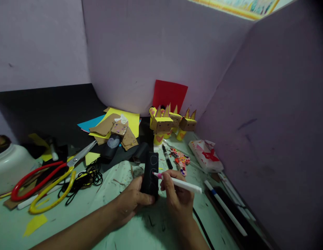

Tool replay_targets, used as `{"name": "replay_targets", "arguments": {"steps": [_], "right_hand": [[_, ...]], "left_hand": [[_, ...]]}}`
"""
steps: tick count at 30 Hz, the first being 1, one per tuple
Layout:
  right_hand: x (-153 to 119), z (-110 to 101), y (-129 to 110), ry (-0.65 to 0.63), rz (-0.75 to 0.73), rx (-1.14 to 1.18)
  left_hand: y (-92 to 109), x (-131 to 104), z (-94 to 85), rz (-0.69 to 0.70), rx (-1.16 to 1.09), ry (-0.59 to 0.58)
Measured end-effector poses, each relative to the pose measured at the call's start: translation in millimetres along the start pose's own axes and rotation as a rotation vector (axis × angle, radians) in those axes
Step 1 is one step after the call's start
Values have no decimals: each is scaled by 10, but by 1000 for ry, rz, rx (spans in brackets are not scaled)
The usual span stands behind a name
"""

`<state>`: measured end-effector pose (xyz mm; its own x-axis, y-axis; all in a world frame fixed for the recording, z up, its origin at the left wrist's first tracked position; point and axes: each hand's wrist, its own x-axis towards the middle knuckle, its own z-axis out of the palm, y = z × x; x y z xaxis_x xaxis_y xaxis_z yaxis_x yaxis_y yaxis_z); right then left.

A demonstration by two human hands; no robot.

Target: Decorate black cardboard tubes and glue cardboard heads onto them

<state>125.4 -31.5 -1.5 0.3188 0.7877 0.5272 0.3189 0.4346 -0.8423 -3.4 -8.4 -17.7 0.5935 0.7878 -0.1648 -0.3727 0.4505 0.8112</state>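
Note:
My left hand [134, 201] grips the lower part of a black box-shaped piece [150, 173], its thumb across the bottom. Faint light outlines of rounded shapes run down the face of this piece. Held in my right hand [177, 194] is a white marker [186, 184] with a pink tip end. The tip touches or nearly touches the black piece, by the middle outline. Just behind the hands lie a black pen [167, 157] and a colourful patterned piece [181, 160].
Scissors [69, 165] with red and yellow handles and tangled black cord [84, 180] lie left. Behind are paper pieces [132, 119] and several yellow and brown box-headed figures [162, 125]. A wrapped packet [207, 155] and a white marker [226, 208] are at right.

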Motion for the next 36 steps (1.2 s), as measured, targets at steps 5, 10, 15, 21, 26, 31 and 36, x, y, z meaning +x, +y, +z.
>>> {"name": "replay_targets", "arguments": {"steps": [5,10,15,21,26,31,36], "right_hand": [[7,-9,9,-17,-8,2],[9,-11,9,-6,15,6],[9,-13,2,-26,12,9],[4,-22,20,-42,0,9],[20,-40,28,-41,-14,-4],[16,-33,20,-58,-31,-10],[-2,-22,10,-41,11,-8]], "left_hand": [[8,-7,-1,-3,9,-4],[5,-6,6,-5,8,-1],[48,-24,48,-25,26,26],[79,-47,77,-29,28,38],[70,-48,71,-51,28,44],[60,-36,63,-31,21,23],[52,-25,51,-34,15,11]]}}
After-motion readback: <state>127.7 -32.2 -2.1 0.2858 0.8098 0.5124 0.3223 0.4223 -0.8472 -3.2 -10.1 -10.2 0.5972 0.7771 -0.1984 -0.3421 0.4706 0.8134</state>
